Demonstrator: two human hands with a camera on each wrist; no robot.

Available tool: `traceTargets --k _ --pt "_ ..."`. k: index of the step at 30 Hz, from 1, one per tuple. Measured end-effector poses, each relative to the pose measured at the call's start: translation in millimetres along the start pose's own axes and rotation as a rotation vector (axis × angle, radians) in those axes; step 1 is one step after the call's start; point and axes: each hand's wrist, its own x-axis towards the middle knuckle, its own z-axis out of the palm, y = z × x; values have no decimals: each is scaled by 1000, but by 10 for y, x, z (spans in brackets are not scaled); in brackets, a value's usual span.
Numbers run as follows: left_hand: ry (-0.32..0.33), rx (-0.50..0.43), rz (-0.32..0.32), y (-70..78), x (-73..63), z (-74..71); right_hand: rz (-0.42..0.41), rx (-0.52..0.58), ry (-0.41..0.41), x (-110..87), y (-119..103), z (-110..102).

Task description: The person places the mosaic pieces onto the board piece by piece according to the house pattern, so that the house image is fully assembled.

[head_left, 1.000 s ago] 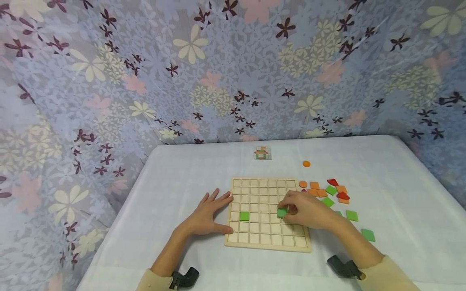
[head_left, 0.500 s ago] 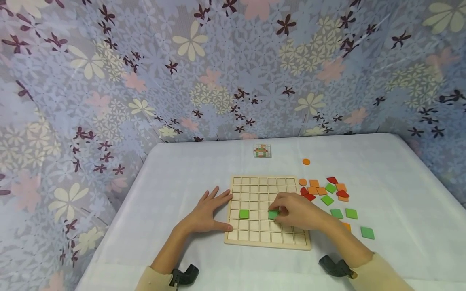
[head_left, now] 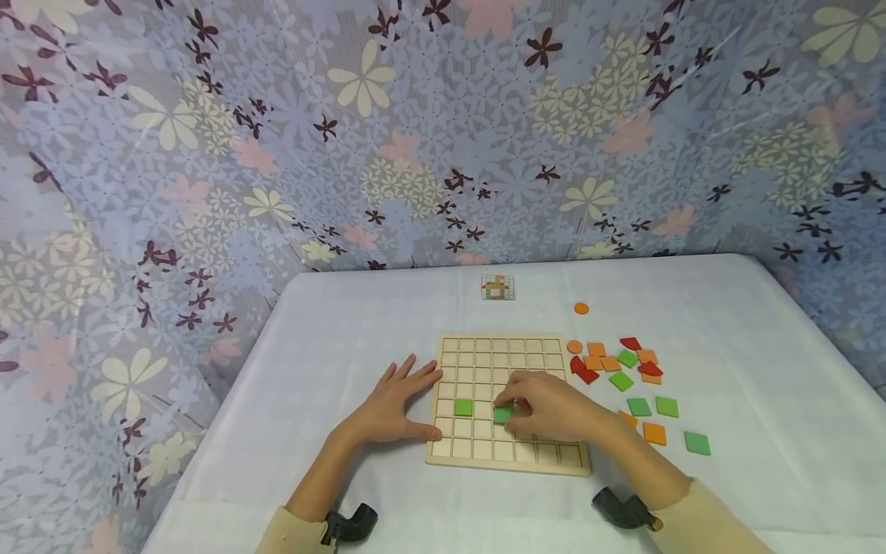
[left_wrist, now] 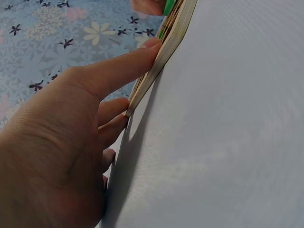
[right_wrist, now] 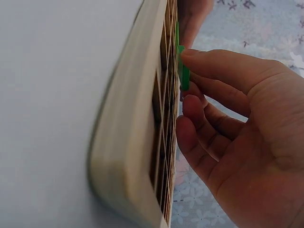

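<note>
A wooden grid board (head_left: pixel 508 465) lies on the white-covered table, with one light green square tile (head_left: pixel 463 407) set in a cell left of centre. My right hand (head_left: pixel 547 404) pinches a darker green square tile (head_left: pixel 503 415) between thumb and fingers, over the board's middle cells. In the right wrist view that green tile (right_wrist: pixel 184 71) stands at the grid surface, held at its edge. My left hand (head_left: pixel 391 408) rests at the board's left side with fingers spread. Its thumb and fingertips touch the board's edge (left_wrist: pixel 166 52) in the left wrist view.
Right of the board lie loose pieces: orange squares (head_left: pixel 654 433), green squares (head_left: pixel 697 443), red quarter-round pieces (head_left: pixel 631 343) and an orange disc (head_left: pixel 581 308). A small pattern card (head_left: pixel 498 287) lies behind the board. Floral cloth (head_left: pixel 443 138) hangs beyond the table.
My right hand has moved left across the board with the green tile, uncovering orange and green tiles on the right. The left hand has stayed at the board's edge.
</note>
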Motion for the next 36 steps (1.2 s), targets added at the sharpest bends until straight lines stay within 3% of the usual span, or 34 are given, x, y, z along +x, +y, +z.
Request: traceTargets --k 5,14,36 --pt "-14 1 -22 11 2 -2 6 27 -22 45 -73 31" --pt "-15 21 -22 -10 8 13 -67 27 -32 169 -192 139" --pt "-14 19 -3 -6 7 4 -74 -1 -47 327 -332 305"
